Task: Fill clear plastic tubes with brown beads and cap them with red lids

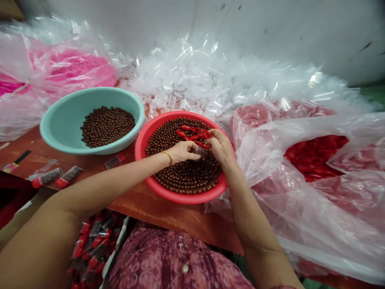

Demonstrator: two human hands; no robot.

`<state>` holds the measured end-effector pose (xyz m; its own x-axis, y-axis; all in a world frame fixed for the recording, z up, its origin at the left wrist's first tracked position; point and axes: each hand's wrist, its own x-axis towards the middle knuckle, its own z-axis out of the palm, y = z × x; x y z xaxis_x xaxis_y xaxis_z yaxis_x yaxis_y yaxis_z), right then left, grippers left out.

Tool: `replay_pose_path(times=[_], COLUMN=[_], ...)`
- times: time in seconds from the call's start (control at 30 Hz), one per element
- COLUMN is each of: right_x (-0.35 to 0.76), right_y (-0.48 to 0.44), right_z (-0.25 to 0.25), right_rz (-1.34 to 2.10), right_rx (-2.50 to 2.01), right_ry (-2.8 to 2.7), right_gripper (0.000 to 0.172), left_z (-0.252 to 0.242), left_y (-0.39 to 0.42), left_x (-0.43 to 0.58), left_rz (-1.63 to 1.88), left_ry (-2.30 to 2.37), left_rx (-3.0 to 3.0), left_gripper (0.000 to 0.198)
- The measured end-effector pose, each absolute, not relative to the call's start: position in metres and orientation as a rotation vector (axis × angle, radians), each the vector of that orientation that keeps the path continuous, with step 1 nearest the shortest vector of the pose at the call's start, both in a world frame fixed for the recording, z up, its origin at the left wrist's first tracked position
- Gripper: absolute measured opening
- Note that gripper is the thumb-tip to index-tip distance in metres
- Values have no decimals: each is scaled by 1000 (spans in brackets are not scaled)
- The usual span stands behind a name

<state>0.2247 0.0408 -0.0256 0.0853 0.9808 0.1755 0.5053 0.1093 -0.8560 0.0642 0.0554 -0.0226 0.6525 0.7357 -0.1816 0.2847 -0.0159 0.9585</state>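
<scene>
Left fingers [193,155], right fingers [212,140] gripping clear packet [198,150] over red basin [150,130], brown beads [183,176] kept within reach; red tongs [192,134] just beyond.

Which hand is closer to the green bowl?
Left. The left hand is over the red bowl, to the right of the green bowl. The right hand is farther away, beyond the left hand, near the red bowl's right side.

I've got a teal basin [57,128] of brown beads [107,126] on the wooden table [180,220] at my left. Behind it sits a heap of clear bags [192,84], with a plastic sack of pink pieces [72,70] far left, a sack of red pieces [314,156] right, and red-capped tubes [48,177] near the table's edge.
</scene>
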Motion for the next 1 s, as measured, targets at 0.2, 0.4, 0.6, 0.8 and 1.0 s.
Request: replay_pose_path(times=[0.2, 0.4, 0.6, 0.8, 1.0], right_x=[215, 211, 207, 207, 206], right_y=[39, 32, 29, 25, 19], right_z=[-23, -14, -11, -7, -1], right_rz=[802, 1069, 1081, 1163, 1048], right_rx=[-1276, -1289, -1203, -1183, -1166], right_ry=[-1452, -1330, -1348, -1403, -1664], right_gripper=[27, 40, 47, 43, 29], left_z=[-9, -5, -4, -5, -4], left_y=[45, 39, 39, 39, 35], left_x=[38, 31, 28, 31, 33], left_rz=[607, 678, 451, 512, 569], left_ry=[741, 590, 687, 776, 731], left_rx=[1136, 986, 1063, 1110, 1213], left_gripper=[29, 38, 34, 27, 13])
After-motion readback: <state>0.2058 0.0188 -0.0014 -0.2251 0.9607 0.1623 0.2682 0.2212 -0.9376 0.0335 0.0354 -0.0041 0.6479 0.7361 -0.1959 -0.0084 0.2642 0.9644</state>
